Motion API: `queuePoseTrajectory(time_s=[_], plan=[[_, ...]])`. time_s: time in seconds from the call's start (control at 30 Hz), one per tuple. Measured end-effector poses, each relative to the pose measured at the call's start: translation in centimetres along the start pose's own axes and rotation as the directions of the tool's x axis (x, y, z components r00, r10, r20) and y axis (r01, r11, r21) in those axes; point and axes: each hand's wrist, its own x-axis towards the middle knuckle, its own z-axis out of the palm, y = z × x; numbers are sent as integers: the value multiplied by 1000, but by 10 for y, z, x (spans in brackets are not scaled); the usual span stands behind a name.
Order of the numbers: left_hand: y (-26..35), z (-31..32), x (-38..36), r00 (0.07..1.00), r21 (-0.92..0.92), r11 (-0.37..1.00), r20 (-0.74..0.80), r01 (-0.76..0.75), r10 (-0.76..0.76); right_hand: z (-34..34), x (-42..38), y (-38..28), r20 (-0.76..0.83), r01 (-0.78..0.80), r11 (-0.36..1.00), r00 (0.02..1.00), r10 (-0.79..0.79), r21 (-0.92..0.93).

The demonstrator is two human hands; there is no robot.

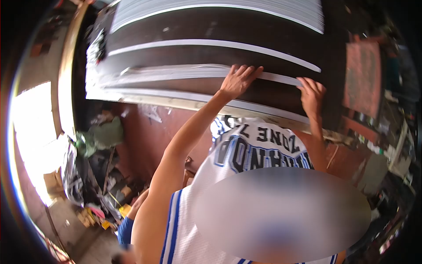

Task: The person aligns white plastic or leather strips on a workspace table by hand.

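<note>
My left hand (239, 81) lies over a long white strip (279, 78) on a dark tabletop (211, 22), fingers a little apart and touching it. Toward the left the strip runs beside a bunch of thin whitish strips (176, 72). At the strip's right end, my right hand (312, 93) has its fingers bent, with the fingertips closed on the strip. Another white strip (211, 43) lies farther up the table, and one more (250, 105) runs along the near edge.
A stack of white strips (220, 5) sits at the far side. At the right is a reddish board (361, 79). Green cloth (103, 136) and plastic (72, 176) lie at the left. Part of another person, in a blue sleeve (125, 229), shows at the lower left.
</note>
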Motion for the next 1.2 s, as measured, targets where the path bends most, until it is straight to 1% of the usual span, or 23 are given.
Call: queuePoseTrajectory(time_s=[0.03,0.1,0.13,0.17,0.23,0.3,0.4,0.43,0.5,0.57,0.63,0.7,0.77,0.83,0.87,0.9,0.97,1.03,1.07,1.1,1.13,1.17,1.2], plan=[[-14,-2,-10,999,29,999,9,37,-37,-2,-2,5,5,-5,1000,1000,5,-7],[-40,-4,-26,999,-7,1000,-40,10,-10,-3,-9,19,10,-13,999,1000,13,-39],[-52,-10,-31,999,66,998,-45,-5,8,-6,-11,27,54,-25,997,998,29,-72],[-64,-11,-39,999,76,997,-47,18,-15,-9,-14,33,76,-37,996,996,43,-82],[-87,-11,-56,1000,30,999,-5,15,-14,-16,-19,45,96,-41,991,994,54,-128],[-104,-19,-71,999,60,998,-19,33,-32,-25,-26,62,99,-47,984,993,65,-172],[-121,-31,-90,1000,184,983,21,16,-20,-44,-40,91,135,-100,968,982,133,-229],[-123,-34,-92,1000,175,984,13,24,-27,-48,-44,101,156,-123,963,974,163,-238],[-122,-33,-88,997,93,995,-76,36,-29,-59,-52,120,172,-131,950,968,185,-283],[-115,-34,-80,994,36,999,-103,39,-35,-72,-61,136,184,-157,933,957,225,-325],[-107,-37,-72,998,-53,998,-68,15,-19,-81,-66,148,201,-175,921,946,255,-348],[-97,-36,-65,998,-88,996,-62,-4,-1,-90,-72,164,204,-189,915,940,274,-356],[-92,-32,-60,1000,-46,999,-23,-7,6,-93,-83,174,197,-223,908,931,306,-354],[-95,-31,-64,999,-33,999,-29,-21,20,-91,-90,179,182,-198,914,944,274,-353],[-101,-32,-70,1000,12,1000,-18,-15,16,-91,-92,179,178,-205,912,943,281,-357],[-109,-35,-75,1000,65,998,-9,-8,8,-92,-93,178,173,-214,911,942,289,-354],[-129,-40,-91,1000,68,997,-1,-22,22,-92,-97,180,165,-226,908,940,298,-352],[-153,-45,-106,1000,73,997,3,-2,1,-91,-98,179,140,-223,913,948,285,-342],[-166,-51,-115,1000,110,994,1,-2,2,-92,-99,178,146,-237,903,941,304,-358],[-179,-55,-124,1000,144,990,23,10,-13,-90,-98,178,154,-251,893,933,326,-373],[-190,-63,-132,996,167,985,72,31,-43,-89,-98,180,147,-222,905,945,291,-363],[-198,-70,-140,990,187,981,124,48,-72,-92,-99,179,154,-227,910,943,294,-347],[-207,-76,-145,991,217,975,115,46,-72,-93,-98,177,165,-225,906,940,299,-358]])
